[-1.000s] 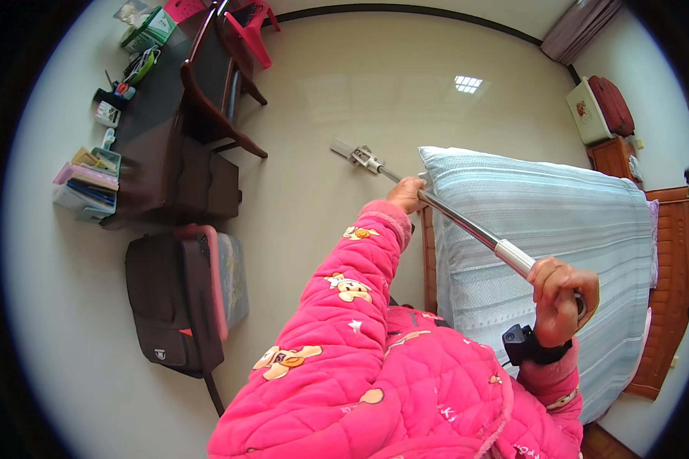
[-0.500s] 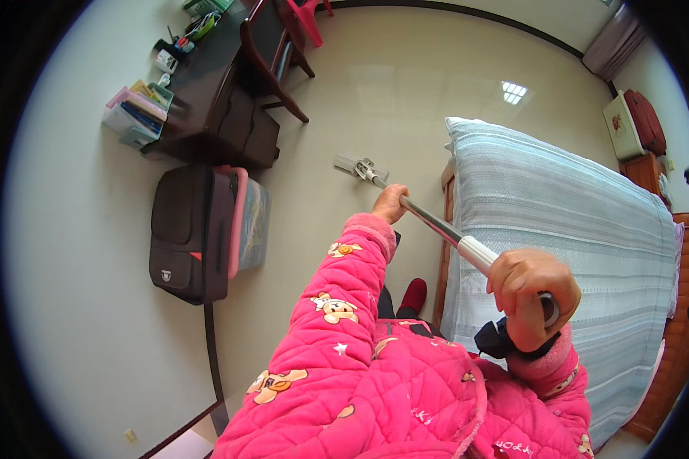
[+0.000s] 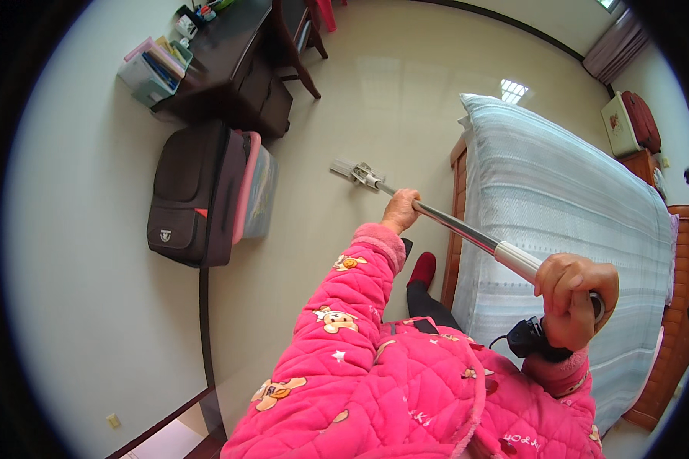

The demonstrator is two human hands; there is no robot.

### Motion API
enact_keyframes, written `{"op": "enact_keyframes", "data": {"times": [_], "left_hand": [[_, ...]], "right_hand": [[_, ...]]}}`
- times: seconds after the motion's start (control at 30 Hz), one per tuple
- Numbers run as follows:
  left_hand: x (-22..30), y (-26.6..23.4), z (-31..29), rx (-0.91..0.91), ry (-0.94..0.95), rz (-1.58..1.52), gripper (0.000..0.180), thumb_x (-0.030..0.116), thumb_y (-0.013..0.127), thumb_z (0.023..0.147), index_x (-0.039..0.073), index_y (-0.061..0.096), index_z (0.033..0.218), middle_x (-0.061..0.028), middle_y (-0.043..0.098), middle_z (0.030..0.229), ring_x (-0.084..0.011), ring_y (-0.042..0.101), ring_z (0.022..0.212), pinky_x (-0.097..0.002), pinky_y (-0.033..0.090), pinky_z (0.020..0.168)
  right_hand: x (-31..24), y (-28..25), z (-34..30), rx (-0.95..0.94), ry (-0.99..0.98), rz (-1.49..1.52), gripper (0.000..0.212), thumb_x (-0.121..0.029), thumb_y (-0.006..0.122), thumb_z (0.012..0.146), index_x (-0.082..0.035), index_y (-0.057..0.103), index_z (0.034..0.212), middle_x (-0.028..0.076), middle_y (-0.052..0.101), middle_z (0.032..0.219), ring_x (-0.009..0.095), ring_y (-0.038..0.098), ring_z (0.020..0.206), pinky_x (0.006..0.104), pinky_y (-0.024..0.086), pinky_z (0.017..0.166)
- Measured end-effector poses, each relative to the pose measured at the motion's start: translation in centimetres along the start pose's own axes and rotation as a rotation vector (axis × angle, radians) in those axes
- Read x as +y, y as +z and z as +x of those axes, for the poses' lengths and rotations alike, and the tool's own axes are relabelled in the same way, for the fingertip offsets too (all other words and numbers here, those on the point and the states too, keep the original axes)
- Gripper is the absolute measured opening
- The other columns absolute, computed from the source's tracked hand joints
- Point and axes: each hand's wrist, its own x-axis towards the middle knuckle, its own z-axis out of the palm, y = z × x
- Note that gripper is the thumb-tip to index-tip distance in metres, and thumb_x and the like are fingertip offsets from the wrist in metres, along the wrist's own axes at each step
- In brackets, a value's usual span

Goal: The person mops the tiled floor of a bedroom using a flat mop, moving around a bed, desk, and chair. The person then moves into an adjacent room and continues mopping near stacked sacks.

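Note:
A mop (image 3: 467, 232) with a metal pole slants across my front, from its flat pale head (image 3: 354, 173) on the tiles up to a white grip at the right. My left hand (image 3: 400, 210) wraps round the pole's lower part, not far above the head. Higher up, my right hand (image 3: 576, 294) is closed round the white grip near its end. A black band with a small device (image 3: 530, 336) sits on my right wrist. Both sleeves are pink and quilted.
A bed (image 3: 559, 199) with a pale blue striped cover stands at the right, its wooden frame beside my red shoe (image 3: 422, 269). At the left are a dark suitcase (image 3: 187, 195), a pink-lidded plastic bin (image 3: 262, 195), a dark desk (image 3: 222, 65) and a chair (image 3: 302, 46).
My right hand has moved right with the mop's grip, and my left hand has shifted slightly right. The mop head has slid a little left. The whole view has shifted, and more of my leg shows.

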Motion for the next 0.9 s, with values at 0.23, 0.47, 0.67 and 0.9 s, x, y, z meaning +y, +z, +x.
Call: {"op": "enact_keyframes", "data": {"times": [0.23, 0.47, 0.67, 0.9], "left_hand": [[-1.6, -5.3, -11.2, 0.009, 0.041, -0.015, 0.020, 0.015, 0.071, 0.072, 0.005, 0.054, 0.076, -0.0120, 0.056, 0.076, -0.0333, 0.054, 0.079, -0.0394, 0.044, 0.073], [-1.7, -9.0, -18.9, -0.032, 0.012, 0.028, 0.019, 0.009, 0.072, 0.064, 0.007, 0.057, 0.077, -0.0122, 0.059, 0.080, -0.0334, 0.055, 0.084, -0.0409, 0.045, 0.075], [-0.4, -10.5, -23.4, -0.089, -0.054, 0.104, 0.019, 0.012, 0.073, 0.066, 0.007, 0.058, 0.078, -0.0120, 0.060, 0.083, -0.0340, 0.055, 0.086, -0.0418, 0.046, 0.076], [2.3, -9.7, -24.4, -0.481, -0.063, 0.280, 0.033, 0.036, 0.072, 0.072, 0.006, 0.062, 0.072, -0.0185, 0.062, 0.075, -0.0387, 0.060, 0.074, -0.0446, 0.048, 0.065]], "right_hand": [[-4.4, 8.7, -7.4, -0.109, -0.040, 0.042, 0.010, 0.006, 0.044, 0.083, -0.003, 0.047, 0.080, 0.003, 0.047, 0.049, 0.015, 0.045, 0.040, 0.0298, 0.043, 0.043], [-8.1, 12.9, -11.4, -0.068, -0.004, 0.110, 0.017, 0.013, 0.036, 0.075, 0.000, 0.047, 0.080, 0.004, 0.046, 0.051, 0.014, 0.045, 0.043, 0.0300, 0.043, 0.044], [-9.4, 11.4, -12.0, 0.017, 0.102, 0.271, 0.020, 0.014, 0.033, 0.074, 0.003, 0.049, 0.080, 0.005, 0.043, 0.048, 0.012, 0.040, 0.040, 0.0284, 0.039, 0.042], [-7.3, 4.6, -11.8, 0.180, 0.076, 0.464, 0.013, 0.005, 0.036, 0.076, 0.000, 0.048, 0.080, 0.002, 0.037, 0.045, 0.009, 0.029, 0.035, 0.0283, 0.033, 0.040]]}}
